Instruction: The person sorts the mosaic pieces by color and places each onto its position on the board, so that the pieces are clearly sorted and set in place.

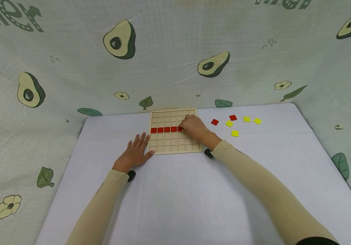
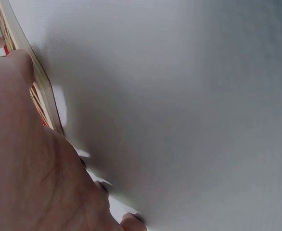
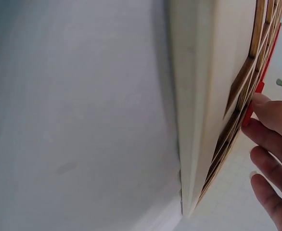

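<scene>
Table [image 1: 178, 204], far edge: right hand [image 1: 193, 128] pinches red tile [image 3: 248, 115], apparently seating it in board [image 1: 171, 145]; left hand [image 1: 134, 153], fingers spread, touches board. Release likely requires flush fit.

Red tiles [image 1: 167, 129] lie rowed across a wooden grid [image 1: 174, 140]

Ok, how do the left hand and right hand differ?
The left hand is spread at the left edge of the wooden grid board; the right hand is over the board. The left hand holds no tile; the right hand pinches a red tile. Both extend from beige sleeves.
</scene>
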Demonstrator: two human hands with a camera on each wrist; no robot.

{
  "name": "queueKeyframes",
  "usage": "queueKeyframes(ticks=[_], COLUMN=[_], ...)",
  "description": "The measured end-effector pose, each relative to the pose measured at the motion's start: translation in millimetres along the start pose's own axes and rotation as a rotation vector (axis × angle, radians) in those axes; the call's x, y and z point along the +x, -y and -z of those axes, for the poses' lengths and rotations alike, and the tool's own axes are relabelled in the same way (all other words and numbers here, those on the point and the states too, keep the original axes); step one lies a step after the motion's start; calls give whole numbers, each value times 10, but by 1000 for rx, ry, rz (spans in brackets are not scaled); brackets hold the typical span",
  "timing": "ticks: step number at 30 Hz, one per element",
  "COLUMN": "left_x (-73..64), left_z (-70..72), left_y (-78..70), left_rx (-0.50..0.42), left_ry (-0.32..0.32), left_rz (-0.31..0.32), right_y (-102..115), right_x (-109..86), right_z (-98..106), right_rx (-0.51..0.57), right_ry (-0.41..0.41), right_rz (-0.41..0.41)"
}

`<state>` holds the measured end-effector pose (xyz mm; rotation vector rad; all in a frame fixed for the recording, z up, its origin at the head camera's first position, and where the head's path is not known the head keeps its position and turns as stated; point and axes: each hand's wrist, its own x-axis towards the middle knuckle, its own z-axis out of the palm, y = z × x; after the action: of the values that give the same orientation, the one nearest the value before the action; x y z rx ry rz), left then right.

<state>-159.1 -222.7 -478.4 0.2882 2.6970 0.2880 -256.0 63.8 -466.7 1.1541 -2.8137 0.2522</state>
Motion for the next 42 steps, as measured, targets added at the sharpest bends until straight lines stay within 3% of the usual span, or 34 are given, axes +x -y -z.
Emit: queueKeyframes(ticks=[13, 23, 33, 42], left_x=[66, 62, -17, -17], left_z=[-74, -75, -2, -8], left_y=[60, 68, -16, -20], left_rx=[-5, -8, -4, -9], left_ry=[-12, -12, 8, -10], left_rz=[-2, -1, 6, -5], right_y=[-18, 29, 28, -208], right_x=[9, -90, -255, -555], right_z=[-30, 17, 47, 229], right_rx=[67, 59, 55, 109], right_ry=[16, -10, -38, -59], right_rz=[-66, -10, 9, -107])
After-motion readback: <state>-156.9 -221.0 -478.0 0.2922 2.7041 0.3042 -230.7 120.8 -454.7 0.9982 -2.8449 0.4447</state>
